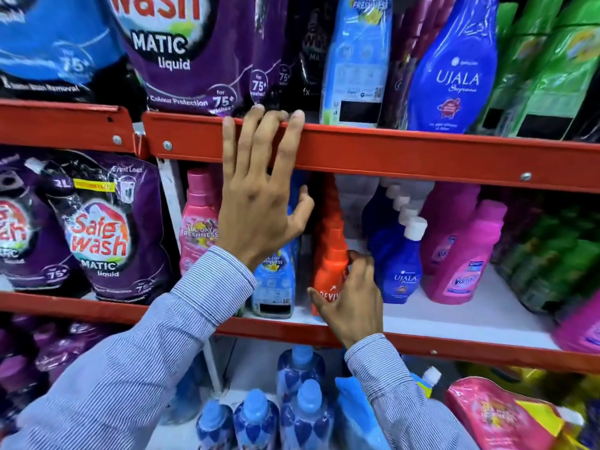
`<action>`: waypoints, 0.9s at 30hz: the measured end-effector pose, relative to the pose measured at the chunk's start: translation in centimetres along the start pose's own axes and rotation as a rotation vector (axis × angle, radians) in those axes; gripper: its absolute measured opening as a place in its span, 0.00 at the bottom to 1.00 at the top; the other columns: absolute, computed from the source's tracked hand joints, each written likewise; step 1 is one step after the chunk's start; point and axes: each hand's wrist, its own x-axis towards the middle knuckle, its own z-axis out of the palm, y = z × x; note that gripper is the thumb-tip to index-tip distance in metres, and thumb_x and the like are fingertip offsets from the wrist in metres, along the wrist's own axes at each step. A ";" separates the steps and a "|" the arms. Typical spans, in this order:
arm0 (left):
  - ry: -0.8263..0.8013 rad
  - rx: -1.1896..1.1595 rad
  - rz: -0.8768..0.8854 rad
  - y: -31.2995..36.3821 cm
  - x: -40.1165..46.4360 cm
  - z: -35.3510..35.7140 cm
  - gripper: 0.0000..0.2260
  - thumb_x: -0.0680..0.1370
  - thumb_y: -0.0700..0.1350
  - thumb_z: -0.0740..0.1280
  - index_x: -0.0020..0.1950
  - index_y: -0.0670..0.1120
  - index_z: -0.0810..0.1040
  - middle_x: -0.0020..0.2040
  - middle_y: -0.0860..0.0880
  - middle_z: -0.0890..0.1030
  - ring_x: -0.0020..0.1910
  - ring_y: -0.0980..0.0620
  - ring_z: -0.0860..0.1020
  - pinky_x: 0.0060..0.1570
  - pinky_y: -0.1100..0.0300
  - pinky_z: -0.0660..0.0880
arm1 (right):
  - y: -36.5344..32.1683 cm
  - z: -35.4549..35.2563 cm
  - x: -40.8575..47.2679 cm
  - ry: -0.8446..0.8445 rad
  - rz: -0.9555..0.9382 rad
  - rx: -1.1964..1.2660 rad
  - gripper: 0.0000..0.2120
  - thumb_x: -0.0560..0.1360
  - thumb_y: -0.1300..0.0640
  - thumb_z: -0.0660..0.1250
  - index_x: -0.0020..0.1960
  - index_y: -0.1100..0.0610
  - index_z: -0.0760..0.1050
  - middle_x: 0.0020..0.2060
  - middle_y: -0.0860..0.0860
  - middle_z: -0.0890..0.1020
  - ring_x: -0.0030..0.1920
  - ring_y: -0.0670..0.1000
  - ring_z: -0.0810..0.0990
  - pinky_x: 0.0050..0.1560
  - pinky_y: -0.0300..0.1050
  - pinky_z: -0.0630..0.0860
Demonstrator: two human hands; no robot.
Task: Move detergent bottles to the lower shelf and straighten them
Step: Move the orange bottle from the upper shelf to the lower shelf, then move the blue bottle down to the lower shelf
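Observation:
My left hand (259, 196) rests flat against the red edge of the upper shelf (389, 151), fingers spread and hooked over its top, holding nothing. My right hand (352, 297) curls around the base of an orange-red bottle (332, 251) that stands upright on the middle shelf (454, 313). A light blue bottle (274, 284) stands just left of it, partly behind my left wrist. Beside that stands a pink bottle (198, 222). On the upper shelf stand a light blue bottle (355, 60) and a dark blue Ujala bottle (453, 73).
Purple Safe Wash pouches (107, 228) fill the left bay. Right of the orange bottle stand small dark blue Ujala bottles (401, 264), pink Vanish bottles (464, 254) and green packs (552, 261). Blue-capped bottles (302, 407) and a pink pouch (500, 414) sit on the bottom shelf.

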 end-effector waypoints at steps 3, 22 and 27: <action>0.000 0.004 -0.002 0.1 0.1 0.0 0.38 0.72 0.50 0.70 0.79 0.42 0.62 0.75 0.39 0.69 0.78 0.37 0.62 0.80 0.33 0.52 | -0.1 -0.2 0.1 0.003 0.004 -0.021 0.40 0.62 0.44 0.79 0.64 0.58 0.64 0.57 0.57 0.74 0.53 0.63 0.80 0.48 0.55 0.80; 0.013 0.009 0.052 4.1 1.3 0.4 0.38 0.73 0.53 0.70 0.79 0.42 0.63 0.80 0.39 0.63 0.81 0.38 0.57 0.78 0.29 0.51 | -5.0 -16.7 7.6 0.554 -0.417 -0.272 0.34 0.74 0.44 0.64 0.77 0.49 0.60 0.79 0.57 0.58 0.79 0.64 0.51 0.76 0.65 0.55; 0.009 -0.007 0.093 5.9 2.6 1.4 0.38 0.72 0.53 0.69 0.79 0.40 0.63 0.79 0.38 0.65 0.81 0.38 0.58 0.79 0.31 0.52 | -6.4 -18.9 11.4 0.567 -0.341 -0.247 0.34 0.75 0.42 0.61 0.78 0.45 0.56 0.80 0.56 0.54 0.79 0.66 0.51 0.77 0.63 0.53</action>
